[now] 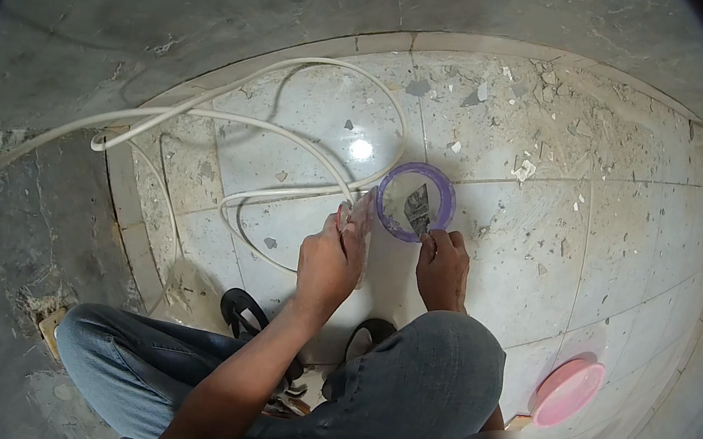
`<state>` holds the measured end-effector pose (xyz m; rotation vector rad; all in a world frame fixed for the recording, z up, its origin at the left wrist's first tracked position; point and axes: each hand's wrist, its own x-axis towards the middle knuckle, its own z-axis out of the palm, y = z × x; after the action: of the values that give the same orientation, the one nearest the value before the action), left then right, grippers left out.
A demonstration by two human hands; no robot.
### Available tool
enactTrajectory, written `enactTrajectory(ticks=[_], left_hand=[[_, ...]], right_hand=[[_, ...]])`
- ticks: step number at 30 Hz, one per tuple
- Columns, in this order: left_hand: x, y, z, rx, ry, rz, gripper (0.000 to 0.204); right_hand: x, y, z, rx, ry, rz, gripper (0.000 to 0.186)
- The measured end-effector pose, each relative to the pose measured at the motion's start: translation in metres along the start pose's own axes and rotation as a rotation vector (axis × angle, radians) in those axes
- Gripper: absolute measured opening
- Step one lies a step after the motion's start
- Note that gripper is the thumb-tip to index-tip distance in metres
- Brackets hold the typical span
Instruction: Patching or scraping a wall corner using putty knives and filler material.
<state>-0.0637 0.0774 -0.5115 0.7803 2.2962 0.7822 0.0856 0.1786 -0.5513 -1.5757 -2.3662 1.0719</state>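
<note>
I squat over a dusty tiled floor. A purple ring-shaped roll lies on the tiles in front of me, with a small grey scraper-like tool inside it. My right hand grips that tool at the ring's near edge. My left hand is closed around the end of a white cable and a pale translucent piece, just left of the ring. The cable loops across the floor to the left.
A pink round lid or dish lies on the floor at lower right. Black sandals are under my knees. Rough concrete wall curves around the left and back. Plaster chips litter the tiles.
</note>
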Motion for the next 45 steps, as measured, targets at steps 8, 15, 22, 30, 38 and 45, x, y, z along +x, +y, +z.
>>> enactTrajectory(ticks=[8,15,22,30,38,45], left_hand=[[0.008,-0.001,0.006,0.004,-0.043,0.015,0.033],[0.010,-0.007,0.007,-0.023,-0.035,-0.015,0.036],[0.012,-0.015,0.021,-0.060,-0.021,-0.080,0.035],[0.019,-0.021,0.031,0.000,0.083,-0.108,0.027],[0.021,-0.020,0.031,-0.022,0.080,-0.102,0.027],[0.021,-0.022,0.029,-0.015,0.068,-0.099,0.027]], right_hand=[[0.005,0.008,0.001,0.094,-0.028,-0.151,0.011],[0.002,0.010,0.010,0.254,-0.062,-0.170,0.009],[0.001,0.014,0.013,0.215,-0.013,-0.158,0.008],[0.003,0.012,0.016,0.261,-0.045,-0.118,0.009],[-0.004,0.012,0.017,0.397,-0.087,-0.035,0.010],[-0.005,0.019,0.012,0.393,-0.066,-0.096,0.010]])
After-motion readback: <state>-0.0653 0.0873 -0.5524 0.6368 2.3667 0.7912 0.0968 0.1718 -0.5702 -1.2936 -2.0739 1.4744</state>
